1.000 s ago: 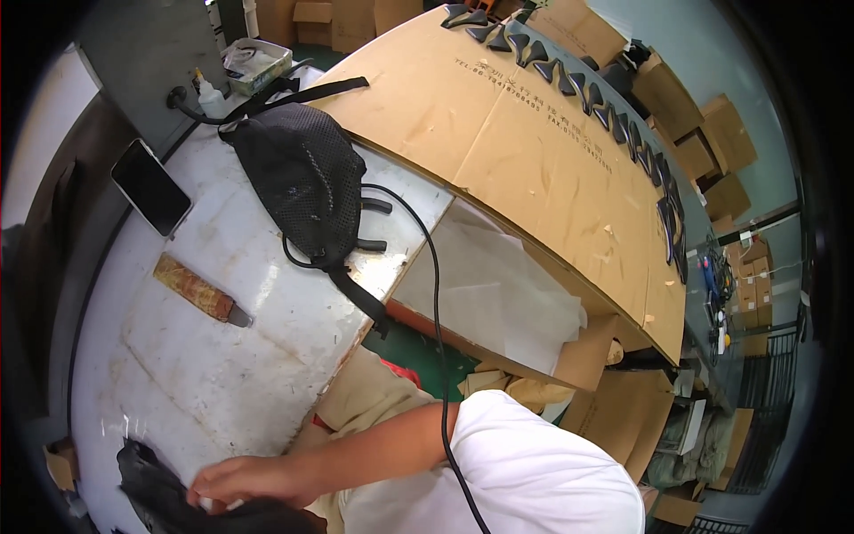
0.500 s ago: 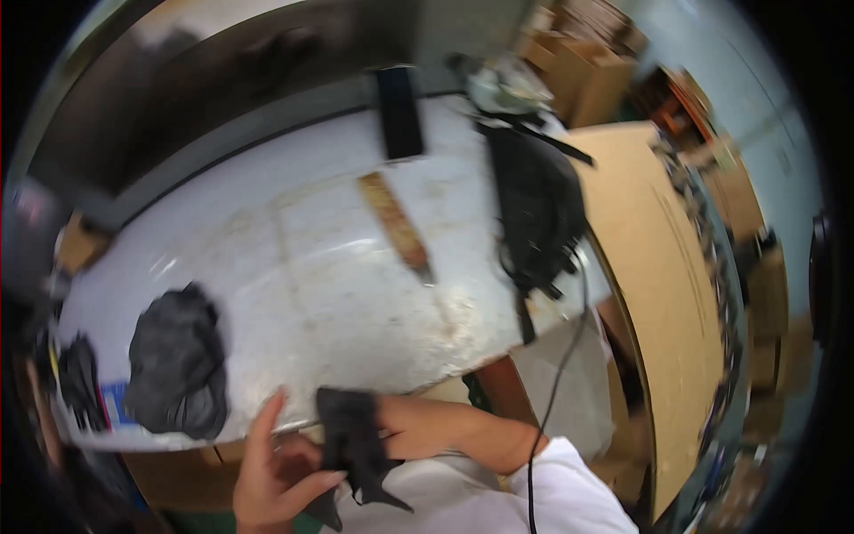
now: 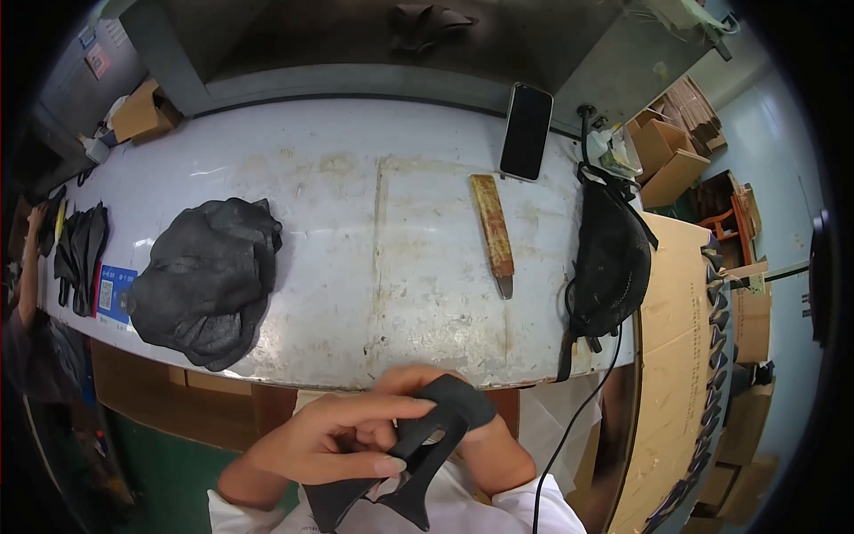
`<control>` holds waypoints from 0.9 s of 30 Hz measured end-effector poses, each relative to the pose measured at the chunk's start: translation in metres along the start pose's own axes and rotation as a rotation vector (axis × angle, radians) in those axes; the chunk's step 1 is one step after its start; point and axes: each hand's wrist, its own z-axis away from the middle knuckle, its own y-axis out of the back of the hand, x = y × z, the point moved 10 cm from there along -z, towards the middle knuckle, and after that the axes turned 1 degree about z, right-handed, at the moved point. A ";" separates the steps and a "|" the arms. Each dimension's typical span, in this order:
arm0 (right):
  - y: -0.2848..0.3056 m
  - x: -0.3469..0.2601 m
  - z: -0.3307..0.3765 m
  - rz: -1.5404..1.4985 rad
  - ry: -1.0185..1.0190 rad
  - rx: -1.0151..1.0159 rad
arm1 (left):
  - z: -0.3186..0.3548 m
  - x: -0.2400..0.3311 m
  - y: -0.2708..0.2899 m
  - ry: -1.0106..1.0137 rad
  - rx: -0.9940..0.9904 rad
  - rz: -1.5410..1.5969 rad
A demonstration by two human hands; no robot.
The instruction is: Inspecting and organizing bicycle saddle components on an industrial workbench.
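Note:
Close to my body, in front of the table's near edge, I hold a black, leather-like cut piece (image 3: 436, 458) with a long opening and pointed tails. My left hand (image 3: 334, 440) is closed on it, thumb on the near strip and fingers at the upper side. My right hand (image 3: 411, 379) is mostly hidden behind the piece's wide end, which lies across its fingers; its grip does not show fully. On the table to the left sits a crumpled heap of similar black material (image 3: 209, 280). Beyond my hands lies a knife (image 3: 493, 230) with a worn yellow-brown wrapped handle.
A phone (image 3: 527, 132) leans near the grey hood at the back. A black bag (image 3: 612, 258) with a cable lies at the table's right edge. Right of it, a cardboard sheet (image 3: 672, 356) has dark pointed pieces along its edge. Another person's arm (image 3: 32, 258) shows far left.
My view has turned and steadied, so the table sits level. My left hand has gone from spread fingers beside the black piece to gripping it, and the piece is opened out more.

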 end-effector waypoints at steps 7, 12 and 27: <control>0.004 0.006 0.031 -0.162 -0.002 -0.066 | -0.007 -0.001 -0.001 -0.011 0.002 -0.016; -0.004 0.003 0.040 -0.347 -0.293 0.255 | -0.005 -0.003 -0.006 0.089 0.025 0.065; -0.007 -0.058 0.020 0.178 0.278 0.009 | -0.007 0.000 -0.010 0.075 -0.089 -0.124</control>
